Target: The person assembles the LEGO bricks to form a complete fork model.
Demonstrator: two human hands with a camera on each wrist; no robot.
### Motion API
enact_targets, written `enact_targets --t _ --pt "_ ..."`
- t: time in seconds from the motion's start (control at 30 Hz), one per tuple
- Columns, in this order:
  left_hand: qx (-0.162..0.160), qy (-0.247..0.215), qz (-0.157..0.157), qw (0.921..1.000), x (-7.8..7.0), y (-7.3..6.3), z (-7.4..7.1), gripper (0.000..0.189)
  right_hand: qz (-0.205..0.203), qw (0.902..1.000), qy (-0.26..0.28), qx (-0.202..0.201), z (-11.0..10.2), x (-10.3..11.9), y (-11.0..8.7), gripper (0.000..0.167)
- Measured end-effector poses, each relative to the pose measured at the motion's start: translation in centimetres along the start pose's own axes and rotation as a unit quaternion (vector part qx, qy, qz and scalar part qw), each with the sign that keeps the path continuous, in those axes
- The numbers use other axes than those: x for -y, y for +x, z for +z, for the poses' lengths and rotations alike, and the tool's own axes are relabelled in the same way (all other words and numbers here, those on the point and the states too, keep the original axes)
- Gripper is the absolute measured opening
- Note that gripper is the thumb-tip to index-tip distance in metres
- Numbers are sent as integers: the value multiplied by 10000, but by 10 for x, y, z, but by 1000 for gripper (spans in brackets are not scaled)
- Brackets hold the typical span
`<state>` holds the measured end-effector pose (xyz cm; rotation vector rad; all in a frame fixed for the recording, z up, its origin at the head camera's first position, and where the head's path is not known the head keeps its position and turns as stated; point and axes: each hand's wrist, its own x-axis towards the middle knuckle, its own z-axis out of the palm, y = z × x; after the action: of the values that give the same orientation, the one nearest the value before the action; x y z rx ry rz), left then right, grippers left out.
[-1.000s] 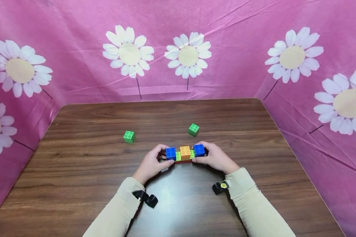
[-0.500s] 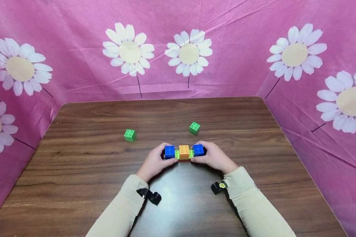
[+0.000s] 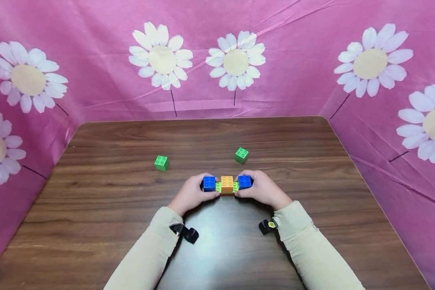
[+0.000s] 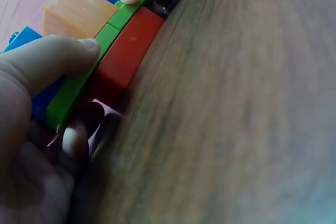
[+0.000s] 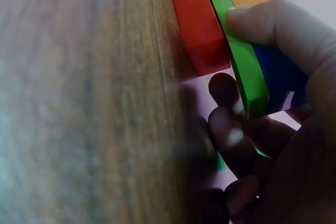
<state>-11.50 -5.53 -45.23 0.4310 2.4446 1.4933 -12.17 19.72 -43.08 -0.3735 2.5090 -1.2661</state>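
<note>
Between both hands sits a toy-brick assembly: a red brick at the bottom, flat light green bricks across it, an orange brick in the middle on top and a blue brick and another blue brick at the two ends. My left hand grips the left end, its thumb on the green layer's near side. The right end is held by my right hand, thumb likewise pressed on the green edge, fingers behind and below. Those far fingers are partly hidden in the head view.
Two loose green bricks lie farther back on the wooden table: one green brick to the left, one green brick behind the assembly. A pink flowered cloth stands around the table's back and sides.
Both hands keep their grip on the assembly. My left hand has shifted slightly inward, its thumb closer to the middle. The whole head view has moved a little.
</note>
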Motion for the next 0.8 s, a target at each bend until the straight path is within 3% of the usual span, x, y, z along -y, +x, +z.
enact_targets --t 0.33,0.53,0.67,0.8 --pt "225 227 -136 9994 -3 3 -6 34 138 9997 -82 161 3 2 2 31" --pt "24 130 -73 9999 7 -4 -6 35 -232 9997 -65 67 15 -5 -1 34" --pt "-126 50 19 9999 9 -3 -8 40 -515 9983 -120 -243 19 -9 -1 38" --pt "43 -48 134 9999 8 -1 -15 44 -625 9962 -119 -594 19 -12 0 39"
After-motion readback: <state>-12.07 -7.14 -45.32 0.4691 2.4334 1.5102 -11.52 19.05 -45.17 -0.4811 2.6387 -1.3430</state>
